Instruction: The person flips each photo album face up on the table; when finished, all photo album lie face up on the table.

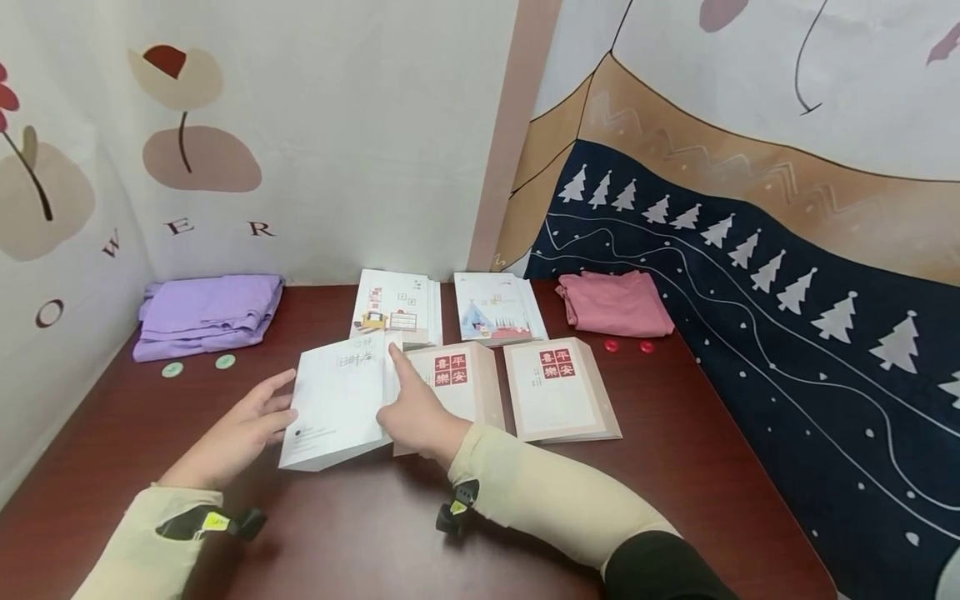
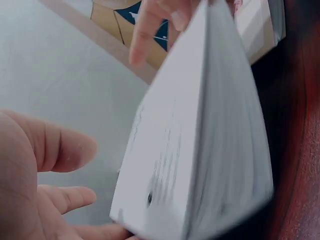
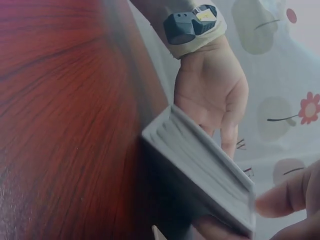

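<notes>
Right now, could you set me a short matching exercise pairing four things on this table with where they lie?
Things:
1. purple cloth
2. pink cloth
3. white book
4. green discs

Places:
A. far right, by the red discs
B. between the two hands
C. far left corner
D. just in front of the purple cloth

Pairs: 1-C, 2-A, 3-B, 4-D

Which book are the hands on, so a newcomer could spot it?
On the dark red table, look in front of the two illustrated books at the back. The white book lies leftmost in the near row, between both hands, tilted; its neighbours are beige with red squares.
</notes>
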The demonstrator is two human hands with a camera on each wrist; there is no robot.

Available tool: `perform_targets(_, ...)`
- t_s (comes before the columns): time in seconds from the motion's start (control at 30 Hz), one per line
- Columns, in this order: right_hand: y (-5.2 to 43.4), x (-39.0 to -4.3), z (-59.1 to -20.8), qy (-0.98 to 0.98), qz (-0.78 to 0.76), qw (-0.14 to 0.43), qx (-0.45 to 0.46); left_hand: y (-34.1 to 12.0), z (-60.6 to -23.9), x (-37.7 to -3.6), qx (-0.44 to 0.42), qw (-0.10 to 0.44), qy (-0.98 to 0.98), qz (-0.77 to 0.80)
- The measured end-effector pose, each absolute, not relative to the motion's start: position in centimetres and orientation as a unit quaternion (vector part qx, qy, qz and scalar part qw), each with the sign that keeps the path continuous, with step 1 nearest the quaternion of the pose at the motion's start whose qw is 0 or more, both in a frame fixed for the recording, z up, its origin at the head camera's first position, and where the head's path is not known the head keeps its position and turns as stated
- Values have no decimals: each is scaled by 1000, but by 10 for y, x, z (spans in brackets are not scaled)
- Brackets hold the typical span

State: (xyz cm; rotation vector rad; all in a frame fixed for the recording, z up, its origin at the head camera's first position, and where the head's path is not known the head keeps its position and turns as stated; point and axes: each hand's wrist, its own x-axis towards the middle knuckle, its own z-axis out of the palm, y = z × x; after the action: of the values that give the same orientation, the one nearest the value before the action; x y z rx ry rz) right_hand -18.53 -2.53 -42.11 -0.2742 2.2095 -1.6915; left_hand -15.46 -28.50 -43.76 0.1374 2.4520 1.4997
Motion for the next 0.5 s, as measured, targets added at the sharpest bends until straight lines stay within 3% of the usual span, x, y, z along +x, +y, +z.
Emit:
perform_targets(0.27, -36, -193, -426, 772, -589, 228, -71, -296, -433, -156, 19, 123, 845, 520)
perform_targets(0.5, -39, -198, -428, 737, -636, 223, -53, -301, -428, -159, 15, 119, 863, 491)
